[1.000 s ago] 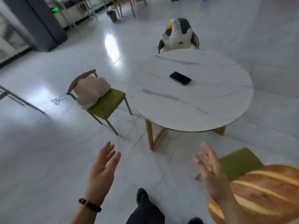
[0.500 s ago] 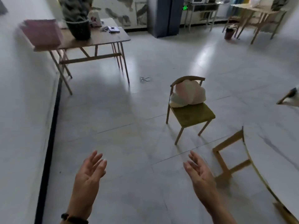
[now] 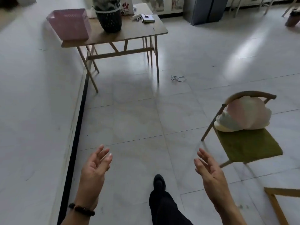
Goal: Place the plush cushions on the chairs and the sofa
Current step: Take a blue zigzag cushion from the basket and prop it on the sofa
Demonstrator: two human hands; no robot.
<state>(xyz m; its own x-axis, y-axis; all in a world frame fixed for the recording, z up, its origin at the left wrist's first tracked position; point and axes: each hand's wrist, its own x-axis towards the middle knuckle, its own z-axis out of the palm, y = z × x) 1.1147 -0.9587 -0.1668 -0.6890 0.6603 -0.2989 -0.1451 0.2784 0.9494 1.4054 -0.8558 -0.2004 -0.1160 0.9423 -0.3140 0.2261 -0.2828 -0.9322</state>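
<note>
Tile floor (image 3: 138, 119) ahead; left hand (image 3: 95, 166), right hand (image 3: 209, 169) empty, fingers (image 3: 101, 151) loose. At right, chair (image 3: 248, 143) has cushion (image 3: 245, 116); fetch next, two-handed.

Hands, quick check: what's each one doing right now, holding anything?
Left hand: open, fingers relaxed, holding nothing.
Right hand: open, fingers relaxed, holding nothing.

Pastel cushion (image 3: 245, 116) in pink, mint and cream patches on a chair (image 3: 246, 145) with an olive green seat and tan wood frame. The floor (image 3: 146, 124) is pale grey tile. Brown table (image 3: 129, 32) holds a pink perforated basket (image 3: 69, 24) and a black one (image 3: 110, 19). Dark beaded bracelet (image 3: 81, 208), black shoe (image 3: 159, 182).
</note>
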